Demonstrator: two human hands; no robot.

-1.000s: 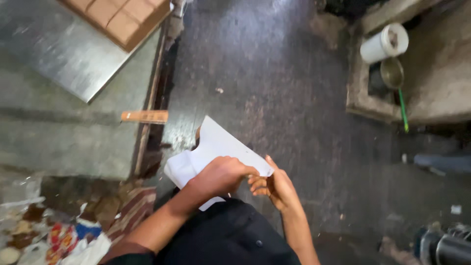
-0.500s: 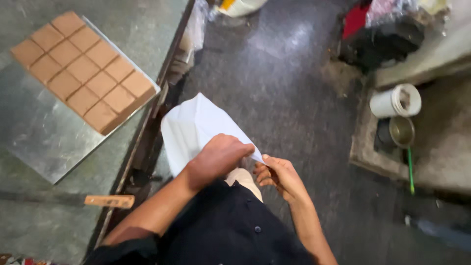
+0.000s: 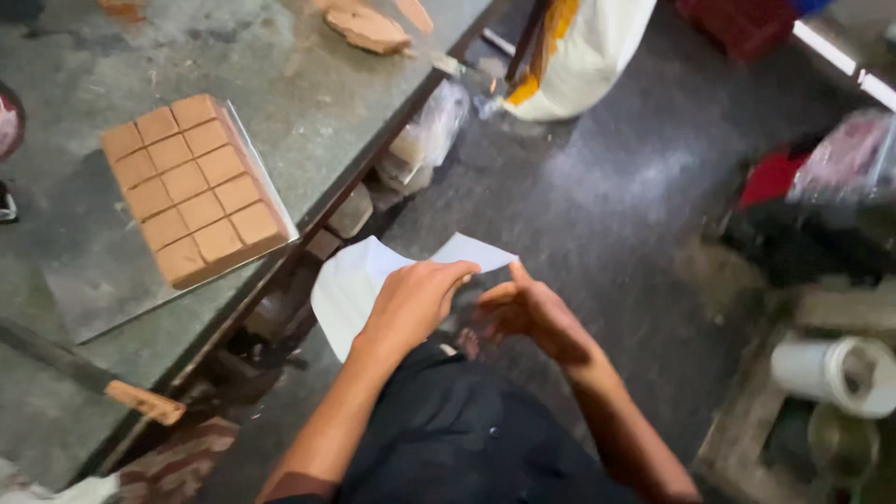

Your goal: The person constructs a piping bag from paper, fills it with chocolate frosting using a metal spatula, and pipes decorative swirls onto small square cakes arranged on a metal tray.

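Observation:
A stack of white paper sheets point(image 3: 347, 285) hangs in front of my lap, over the dark floor. My left hand point(image 3: 411, 301) grips the sheets from above, fingers curled over their top edge. To its right, my right hand point(image 3: 534, 315) pinches one sheet's corner point(image 3: 471, 252) and lifts it away from the rest. On the grey table to the left lies a brown slab cut into squares point(image 3: 191, 187), resting on a thin metal sheet point(image 3: 103, 285).
A knife with a wooden handle point(image 3: 140, 401) lies at the table's front edge. A white sack point(image 3: 583, 56) stands on the floor at the back. A roll of white paper point(image 3: 831, 373) and a metal cup sit at the right. Plastic bags hang under the table.
The view has swung up and to the right along the table. My hands have kept hold of the paper, and my right hand has peeled one sheet's corner up.

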